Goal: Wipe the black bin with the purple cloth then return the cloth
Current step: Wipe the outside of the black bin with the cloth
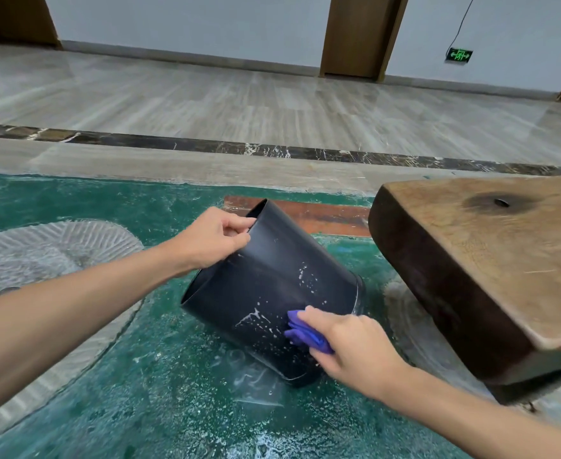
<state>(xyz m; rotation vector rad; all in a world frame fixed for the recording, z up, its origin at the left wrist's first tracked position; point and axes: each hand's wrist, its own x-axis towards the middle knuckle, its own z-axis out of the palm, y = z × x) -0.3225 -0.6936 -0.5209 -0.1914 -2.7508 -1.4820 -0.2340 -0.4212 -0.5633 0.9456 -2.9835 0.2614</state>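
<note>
The black bin [265, 286] is tilted on its side on the green floor, its open mouth facing left and away, its base low at the right. White splash marks dot its side. My left hand [212, 240] grips the upper rim, fingers curled over the edge. My right hand [348, 346] presses a bunched purple cloth [305, 332] against the lower side wall near the base. Most of the cloth is hidden under my fingers.
A thick wooden slab table [491, 266] overhangs close on the right of the bin. The green patterned floor [140, 376] is wet and speckled around the bin. Beyond lies pale tiled floor [239, 97] with a dark marble strip, and a wall with wooden door frames.
</note>
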